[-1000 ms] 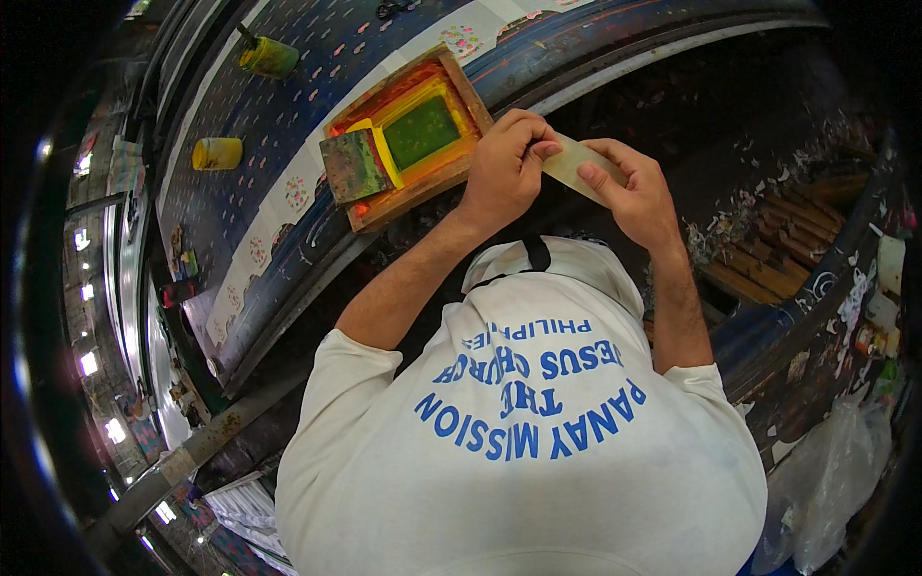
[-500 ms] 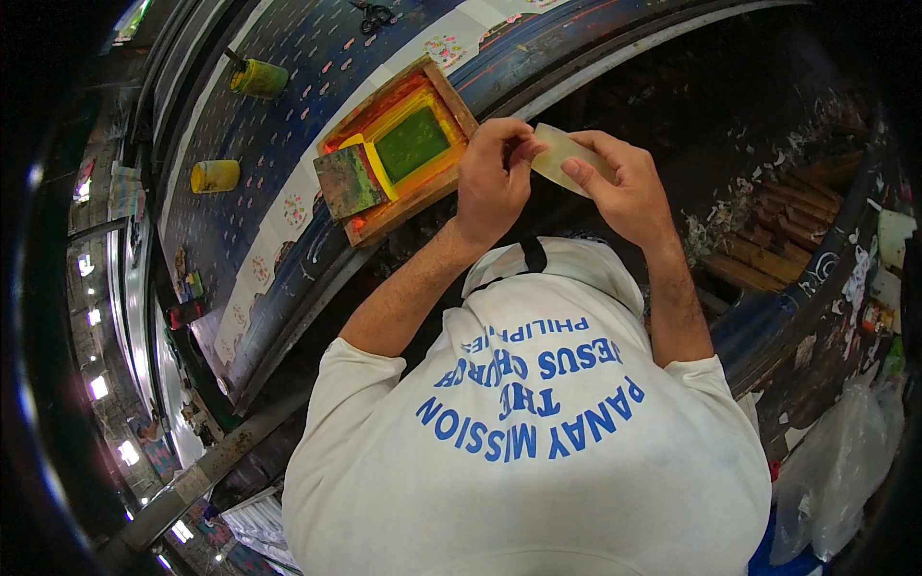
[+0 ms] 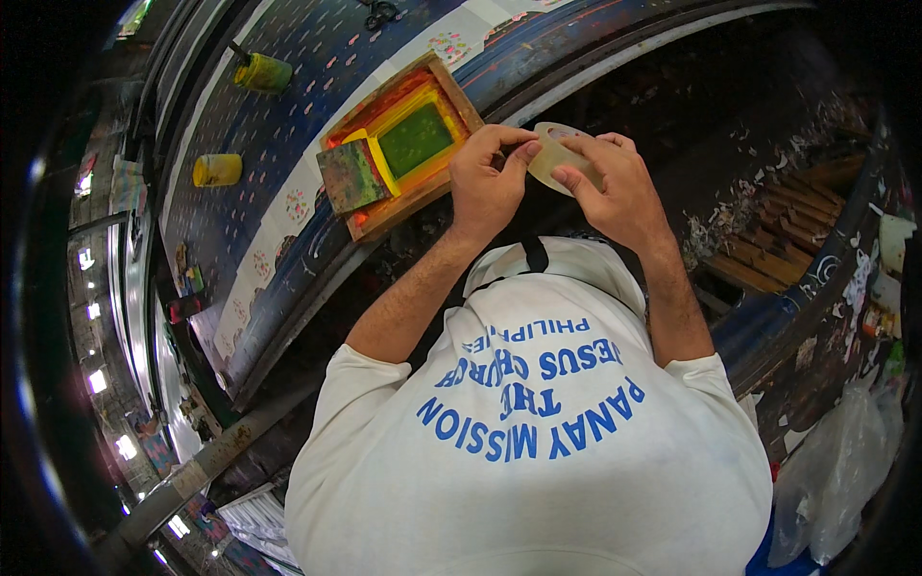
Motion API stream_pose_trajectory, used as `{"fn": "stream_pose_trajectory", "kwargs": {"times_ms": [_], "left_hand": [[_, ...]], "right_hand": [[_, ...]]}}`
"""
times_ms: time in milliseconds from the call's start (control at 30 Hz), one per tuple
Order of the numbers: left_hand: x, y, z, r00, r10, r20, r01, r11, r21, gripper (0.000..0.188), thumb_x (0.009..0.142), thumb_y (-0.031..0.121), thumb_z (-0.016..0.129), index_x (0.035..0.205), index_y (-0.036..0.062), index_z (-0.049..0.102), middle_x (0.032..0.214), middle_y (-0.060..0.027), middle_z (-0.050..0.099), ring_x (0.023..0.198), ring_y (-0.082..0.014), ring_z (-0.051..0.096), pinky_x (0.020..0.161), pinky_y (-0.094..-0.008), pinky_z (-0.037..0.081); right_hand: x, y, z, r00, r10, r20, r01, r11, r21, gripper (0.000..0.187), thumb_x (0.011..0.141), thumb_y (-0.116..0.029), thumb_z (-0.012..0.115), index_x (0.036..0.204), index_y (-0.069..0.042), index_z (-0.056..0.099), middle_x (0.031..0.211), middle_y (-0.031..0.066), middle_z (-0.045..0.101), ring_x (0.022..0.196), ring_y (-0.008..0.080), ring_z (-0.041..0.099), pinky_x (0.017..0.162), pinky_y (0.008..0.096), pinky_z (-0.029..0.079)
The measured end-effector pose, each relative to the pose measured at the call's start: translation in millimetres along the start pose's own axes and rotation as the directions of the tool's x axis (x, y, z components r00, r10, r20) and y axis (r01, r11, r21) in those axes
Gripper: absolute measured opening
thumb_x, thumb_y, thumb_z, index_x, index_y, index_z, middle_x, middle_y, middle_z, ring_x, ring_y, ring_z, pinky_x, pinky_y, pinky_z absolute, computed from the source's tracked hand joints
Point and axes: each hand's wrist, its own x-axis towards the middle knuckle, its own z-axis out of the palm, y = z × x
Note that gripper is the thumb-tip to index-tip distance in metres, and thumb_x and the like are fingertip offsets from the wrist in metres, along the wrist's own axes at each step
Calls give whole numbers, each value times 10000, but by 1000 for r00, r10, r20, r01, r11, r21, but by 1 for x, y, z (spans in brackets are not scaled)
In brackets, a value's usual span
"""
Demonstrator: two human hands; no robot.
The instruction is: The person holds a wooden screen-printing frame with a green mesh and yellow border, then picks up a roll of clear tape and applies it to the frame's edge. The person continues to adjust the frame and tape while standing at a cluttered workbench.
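Both my hands are raised over the table's near edge, around a translucent, yellowish roll of tape (image 3: pixel 548 165). My right hand (image 3: pixel 624 197) is wrapped about the roll, fingers over its far side and thumb on its near side. At the roll's left edge, my left hand (image 3: pixel 488 187) pinches with thumb and forefinger; whether a loose tape end lies between them is too small to see. Just left of that hand rests a wooden-framed printing screen (image 3: pixel 411 204), smeared with yellow and red ink. A paint-stained squeegee (image 3: pixel 355 176) lies across its left end.
Two yellow-stained cups (image 3: pixel 217 170) stand on the long, dark blue, pink-specked table (image 3: pixel 288 144). Scissors (image 3: pixel 381 12) lie at its far side. Strips of white paper with floral prints (image 3: pixel 296 204) run along it. To the right are wooden slats (image 3: pixel 768 254) and a clear plastic bag (image 3: pixel 836 470).
The roll has turned in my right hand, so more of its round side opening shows. My left hand has shifted slightly left and down, still pinching at the roll's edge.
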Motion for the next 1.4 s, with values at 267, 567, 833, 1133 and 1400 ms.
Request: {"fn": "stream_pose_trajectory", "kwargs": {"times_ms": [267, 567, 833, 1133, 1400], "left_hand": [[5, 9, 2, 973, 228, 27, -230, 965, 129, 72, 973, -58, 646, 1016, -4, 626, 932, -144, 643, 819, -283, 633, 732, -364, 508], [3, 18, 3, 925, 369, 95, -377, 923, 80, 123, 951, -105, 586, 1005, 4, 567, 970, -169, 598, 873, -350, 599, 786, -414, 495], [23, 4, 1, 949, 309, -56, -289, 929, 231, 52, 1033, -46, 560, 1047, 2, 576, 976, -121, 588, 832, -228, 596, 786, -355, 504], [34, 28, -5, 967, 206, -153, -204, 979, 26, 78, 1053, -41, 539, 1057, 4, 603, 997, -104, 684, 797, -163, 622, 758, -326, 550], [50, 43, -83, 961, -124, -248, 13, 913, -408, 162, 1042, -66, 549, 1135, 50, 611, 1038, -63, 675, 889, -101, 625, 814, -247, 541]], "right_hand": [[4, -15, -4, 988, 144, 61, -155, 959, 237, 438, 1013, -308, 739, 1297, 25, 737, 1113, 221, 795, 988, 329, 762, 935, 438, 579], [4, -21, -14, 989, 135, -60, -119, 967, 227, 409, 1004, -270, 758, 1267, 44, 745, 1059, 237, 800, 908, 307, 802, 806, 389, 629], [-1, 2, -16, 997, -74, -2, 69, 922, 382, 708, 919, -270, 868, 1511, 0, 589, 1351, 207, 718, 1198, 266, 715, 971, 395, 587], [-9, 7, 4, 935, -243, -257, 337, 830, 444, 788, 918, -172, 858, 1597, -35, 482, 1311, 165, 666, 1203, 276, 668, 997, 400, 572], [-13, 55, -60, 924, -80, -375, 87, 996, 1, 688, 896, -160, 877, 1508, -16, 596, 1287, 181, 715, 1153, 287, 716, 968, 383, 593]]}}
